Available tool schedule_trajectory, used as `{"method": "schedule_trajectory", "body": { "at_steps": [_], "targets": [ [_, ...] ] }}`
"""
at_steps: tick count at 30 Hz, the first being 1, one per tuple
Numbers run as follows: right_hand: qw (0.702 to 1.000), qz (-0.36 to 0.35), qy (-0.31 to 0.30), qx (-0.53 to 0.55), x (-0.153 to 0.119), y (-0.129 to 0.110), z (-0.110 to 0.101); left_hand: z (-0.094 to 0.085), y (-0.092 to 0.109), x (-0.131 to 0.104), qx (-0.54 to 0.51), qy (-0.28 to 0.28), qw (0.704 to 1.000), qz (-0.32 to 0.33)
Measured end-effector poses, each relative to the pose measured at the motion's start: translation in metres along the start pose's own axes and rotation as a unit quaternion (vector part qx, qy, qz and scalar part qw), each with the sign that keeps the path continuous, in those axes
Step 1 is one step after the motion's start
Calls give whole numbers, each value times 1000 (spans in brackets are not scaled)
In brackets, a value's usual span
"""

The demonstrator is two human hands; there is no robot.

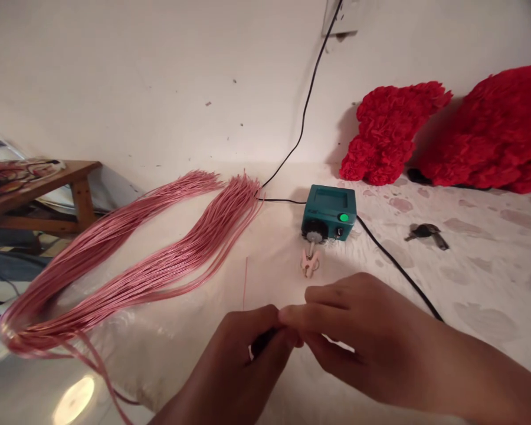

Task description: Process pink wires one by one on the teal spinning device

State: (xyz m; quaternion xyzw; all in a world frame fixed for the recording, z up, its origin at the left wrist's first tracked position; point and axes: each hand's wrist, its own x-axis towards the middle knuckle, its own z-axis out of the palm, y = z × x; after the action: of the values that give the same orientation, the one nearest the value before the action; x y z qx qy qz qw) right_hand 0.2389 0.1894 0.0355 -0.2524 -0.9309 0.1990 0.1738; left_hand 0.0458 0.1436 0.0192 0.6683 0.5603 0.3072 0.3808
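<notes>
Both hands are positioned at the near centre, above a pale work surface (283, 236). The left hand (248, 348) is placed with its thumb and index finger bent toward one another, their tips meeting those of the right hand (363, 324). A narrow pinch is formed by each hand; whether anything is held between the fingertips cannot be told, as the contact point is hidden. A thin pink strand (246, 277) is seen just beyond the left hand, pointing away from it; its near end cannot be made out.

To the left, a looped bundle of pink strands (172, 260) is laid out, its loose ends directed to the far side. Beyond the right hand, a teal motor unit (331, 203) is set, with a green button (344, 217) on its front right. A pink clip (308, 268) is carried on its shaft. A black cable (392, 254) is run from its right side. Keys (427, 230) are noted at right, with red artificial flowers (383, 133) stacked at far right against the wall.
</notes>
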Motion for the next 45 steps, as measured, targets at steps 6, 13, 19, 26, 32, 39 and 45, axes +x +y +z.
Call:
{"method": "schedule_trajectory", "body": {
  "at_steps": [6,13,19,26,32,39,45],
  "targets": [
    [1000,10,-6,-4,0,2,-2,0,-2,-3,14,4,1000,1],
    [1000,20,-17,17,1,5,-4,0,-2,0,23,11,1000,11],
    [999,31,-23,15,1,16,-7,0,-3,2,30,6,1000,6],
    [998,25,51,8,-2,13,-5,-3,-4,2,48,4,999,23],
    [990,106,5,88,5,21,4,-4,1,-9,44,16,989,142],
    [851,271,-90,441,32,25,50,-9,11,-18,8,18,944,329],
    [830,207,-36,517,51,-13,70,9,-6,-27,-66,77,923,371]
  ]
}}
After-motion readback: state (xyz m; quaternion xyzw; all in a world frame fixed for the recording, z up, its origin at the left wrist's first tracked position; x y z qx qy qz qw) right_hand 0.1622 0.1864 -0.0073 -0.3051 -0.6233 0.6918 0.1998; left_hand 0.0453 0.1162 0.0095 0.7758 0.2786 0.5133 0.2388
